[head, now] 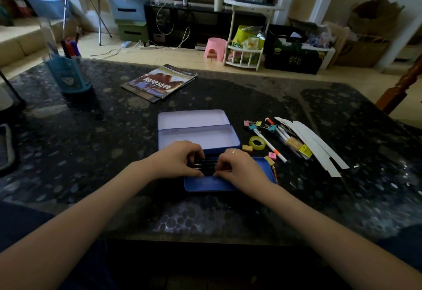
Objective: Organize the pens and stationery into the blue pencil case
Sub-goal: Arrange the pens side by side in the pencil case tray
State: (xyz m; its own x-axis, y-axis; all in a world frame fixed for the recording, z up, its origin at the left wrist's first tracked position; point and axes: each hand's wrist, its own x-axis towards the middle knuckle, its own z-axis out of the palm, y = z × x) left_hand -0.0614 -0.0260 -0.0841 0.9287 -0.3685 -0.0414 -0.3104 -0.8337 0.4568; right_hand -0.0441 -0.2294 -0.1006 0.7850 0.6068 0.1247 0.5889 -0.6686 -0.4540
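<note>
Centrally, fingers [196, 156] of the left hand [180, 159] and the right hand [239, 168] curl round a bundle of dark pens [205, 165], one hand at each end, held over a blue tray [205, 184] on the worktop [91, 141]. Just behind lies the blue pencil case [198, 133], lid open. Right of it: binder clips [253, 125], tape roll [257, 142], small erasers [247, 148], white pens [271, 146], paper strips [319, 148]. Farther off, a magazine [159, 82] and a blue pen holder [70, 74].

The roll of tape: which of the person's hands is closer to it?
Right. The right hand lies just below-left of the roll of tape; the left hand is farther left.
</note>
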